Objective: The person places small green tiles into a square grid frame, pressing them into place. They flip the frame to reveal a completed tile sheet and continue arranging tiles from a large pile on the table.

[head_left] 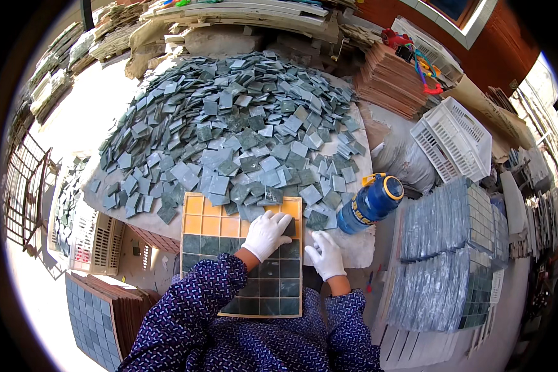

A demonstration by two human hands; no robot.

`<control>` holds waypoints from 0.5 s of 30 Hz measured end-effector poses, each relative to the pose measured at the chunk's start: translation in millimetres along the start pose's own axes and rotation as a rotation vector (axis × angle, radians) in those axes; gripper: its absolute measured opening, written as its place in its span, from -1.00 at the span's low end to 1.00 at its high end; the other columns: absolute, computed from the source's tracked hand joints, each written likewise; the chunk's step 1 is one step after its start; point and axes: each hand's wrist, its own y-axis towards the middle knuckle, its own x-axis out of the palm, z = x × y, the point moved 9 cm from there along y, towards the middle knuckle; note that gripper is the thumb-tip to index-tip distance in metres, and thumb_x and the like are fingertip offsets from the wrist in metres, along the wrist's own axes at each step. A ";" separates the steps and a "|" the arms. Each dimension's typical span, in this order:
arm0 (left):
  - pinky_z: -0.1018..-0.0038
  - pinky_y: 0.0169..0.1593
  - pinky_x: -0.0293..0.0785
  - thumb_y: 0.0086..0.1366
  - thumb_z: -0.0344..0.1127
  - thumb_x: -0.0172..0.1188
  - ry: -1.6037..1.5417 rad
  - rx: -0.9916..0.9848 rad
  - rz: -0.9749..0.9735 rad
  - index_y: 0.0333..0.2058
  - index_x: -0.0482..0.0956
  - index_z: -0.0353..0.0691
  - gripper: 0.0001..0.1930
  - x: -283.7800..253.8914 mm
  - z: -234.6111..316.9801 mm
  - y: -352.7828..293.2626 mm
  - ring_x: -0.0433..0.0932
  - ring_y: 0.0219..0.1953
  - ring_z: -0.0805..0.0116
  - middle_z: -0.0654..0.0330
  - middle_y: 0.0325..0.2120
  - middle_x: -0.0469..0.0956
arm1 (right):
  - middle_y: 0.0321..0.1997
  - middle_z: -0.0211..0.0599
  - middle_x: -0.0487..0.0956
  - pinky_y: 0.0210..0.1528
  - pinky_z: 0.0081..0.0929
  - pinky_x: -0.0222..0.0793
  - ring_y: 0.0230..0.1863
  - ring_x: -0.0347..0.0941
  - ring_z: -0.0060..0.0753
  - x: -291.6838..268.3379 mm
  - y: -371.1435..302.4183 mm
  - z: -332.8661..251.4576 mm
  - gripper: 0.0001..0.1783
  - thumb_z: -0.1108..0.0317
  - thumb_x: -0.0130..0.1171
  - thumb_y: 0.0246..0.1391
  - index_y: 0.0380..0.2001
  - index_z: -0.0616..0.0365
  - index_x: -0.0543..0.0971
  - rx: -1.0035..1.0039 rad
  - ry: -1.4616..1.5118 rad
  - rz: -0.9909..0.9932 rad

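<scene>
1. Lying directly in front of the person's body: one yellow gridded tray (203, 204), rectangular, its far end at the near edge of the tile heap. Far row of cells bare; the row behind it partly bare; nearer rows set with dark green square tiles (271, 269) where visible.
2. Left hand (266, 235), white-gloved, above the tray's right half; fingers loosely bent, thumb slightly apart, both at a dark tile in the second row. Cannot tell whether it grips or merely presses.
3. Right hand (326, 255), white-gloved, just beyond the tray's right edge; half open, fingers curved, nothing visible in its hold.
4. Loose tile heap (229, 124), grey-green squares, spread over a pale table (353, 249).
5. Blue bottle (363, 208), yellow trim, tilted in view, right of the heap.
6. Wrapped tile bundles (434, 226), stacked, at right; white crate (456, 139) behind them.
7. Brown board stack (383, 80), far right of the table.
8. Tile-faced stack (93, 319), lower left.
</scene>
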 end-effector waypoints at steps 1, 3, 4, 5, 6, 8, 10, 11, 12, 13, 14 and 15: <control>0.25 -0.12 0.45 -0.06 -0.12 0.36 -0.002 -0.023 -0.075 -0.10 0.44 -0.16 -0.47 9.9 -0.1 2.2 0.45 -0.15 0.10 0.18 -0.19 0.50 | -0.05 -0.16 0.52 -0.19 -0.38 0.45 -0.30 0.50 -0.23 -1.7 -2.5 6.0 -0.60 0.35 0.23 -0.01 -0.05 0.18 0.52 0.007 0.015 0.011; 0.24 -0.09 0.45 -0.03 -0.16 0.34 -0.028 0.002 0.006 -0.08 0.44 -0.18 -0.48 11.6 2.0 -2.2 0.45 -0.11 0.07 0.12 -0.12 0.48 | -0.07 -0.15 0.53 -0.20 -0.38 0.45 -0.30 0.51 -0.24 -7.7 -5.0 11.1 -0.63 0.36 0.23 0.00 -0.08 0.18 0.54 0.014 0.045 0.045; 0.24 -0.07 0.46 -0.02 -0.18 0.34 -0.040 0.014 0.047 -0.06 0.43 -0.19 -0.48 11.4 2.4 -6.7 0.45 -0.08 0.06 0.10 -0.08 0.47 | -0.10 -0.15 0.54 -0.21 -0.38 0.45 -0.30 0.51 -0.27 -6.8 -5.8 11.2 -0.66 0.37 0.22 0.01 -0.10 0.19 0.55 0.006 0.079 0.060; 0.24 -0.05 0.46 -0.01 -0.20 0.32 -0.034 0.037 0.060 -0.06 0.43 -0.21 -0.49 11.9 4.4 -10.0 0.44 -0.06 0.05 0.07 -0.06 0.46 | -0.10 -0.15 0.54 -0.21 -0.38 0.45 -0.30 0.52 -0.27 -6.8 -4.4 9.2 -0.67 0.37 0.22 0.01 -0.11 0.20 0.55 -0.012 0.086 0.059; 0.24 -0.04 0.45 0.00 -0.22 0.31 -0.027 0.058 0.073 -0.06 0.43 -0.22 -0.49 11.7 5.6 -13.8 0.44 -0.04 0.04 0.05 -0.04 0.44 | -0.11 -0.15 0.55 -0.21 -0.38 0.45 -0.30 0.52 -0.27 -6.5 -0.5 7.3 -0.67 0.37 0.22 0.01 -0.12 0.20 0.55 -0.031 0.094 0.058; 0.20 0.00 0.44 0.01 -0.29 0.28 -0.013 0.090 0.061 -0.07 0.44 -0.28 -0.53 15.7 12.2 -23.9 0.42 0.01 0.05 0.02 0.01 0.43 | -0.11 -0.14 0.55 -0.18 -0.37 0.45 -0.26 0.52 -0.23 -5.5 10.6 2.8 -0.69 0.38 0.21 0.01 -0.14 0.21 0.56 -0.069 0.096 0.072; 0.18 0.17 0.31 0.07 -0.16 0.26 0.060 0.063 -0.013 0.04 0.42 -0.31 -0.43 28.5 19.2 -40.1 0.31 0.14 -0.08 -0.01 0.11 0.37 | -0.11 -0.11 0.55 -0.11 -0.34 0.43 -0.18 0.51 -0.14 -2.3 29.7 -9.0 -0.72 0.37 0.18 0.03 -0.16 0.22 0.57 -0.122 0.098 0.098; 0.16 0.22 0.25 0.10 -0.10 0.25 0.103 0.060 -0.017 0.09 0.40 -0.31 -0.39 33.9 26.0 -46.3 0.24 0.20 -0.15 -0.02 0.15 0.34 | -0.11 -0.10 0.55 -0.08 -0.32 0.42 -0.14 0.51 -0.10 0.6 40.9 -14.9 -0.73 0.37 0.17 0.03 -0.18 0.22 0.57 -0.148 0.097 0.113; 0.08 0.29 0.12 0.13 0.01 0.22 0.118 0.034 -0.071 0.14 0.36 -0.31 -0.31 40.8 35.1 -48.7 0.12 0.25 -0.28 -0.01 0.20 0.27 | -0.12 -0.09 0.55 -0.01 -0.29 0.39 -0.06 0.47 -0.02 5.1 54.0 -19.1 -0.73 0.35 0.15 0.04 -0.17 0.19 0.57 -0.186 0.066 0.143; -0.01 0.28 0.09 0.13 0.02 0.21 0.099 0.029 -0.087 0.14 0.37 -0.29 -0.32 42.0 40.4 -44.9 0.08 0.26 -0.30 0.01 0.21 0.26 | -0.06 -0.10 0.53 0.02 -0.25 0.39 -0.04 0.47 -0.01 18.9 71.8 -15.4 -0.69 0.33 0.17 0.03 -0.13 0.14 0.55 -0.132 0.058 0.056; -0.03 0.27 0.10 0.11 0.00 0.23 0.083 0.048 -0.102 0.13 0.36 -0.27 -0.32 40.2 44.2 -43.6 0.11 0.23 -0.35 0.00 0.20 0.26 | 0.01 -0.12 0.49 0.03 -0.23 0.39 -0.02 0.46 0.00 32.7 85.5 -22.2 -0.63 0.32 0.20 0.00 -0.07 0.11 0.52 -0.151 0.031 -0.018; -0.05 0.26 0.12 0.10 -0.01 0.25 0.067 0.071 -0.106 0.13 0.34 -0.26 -0.32 35.6 47.5 -40.1 0.14 0.19 -0.40 0.00 0.20 0.26 | 0.08 -0.13 0.45 0.05 -0.22 0.38 0.01 0.45 0.00 43.7 99.6 -35.4 -0.56 0.30 0.24 -0.02 -0.02 0.08 0.49 -0.179 -0.003 -0.086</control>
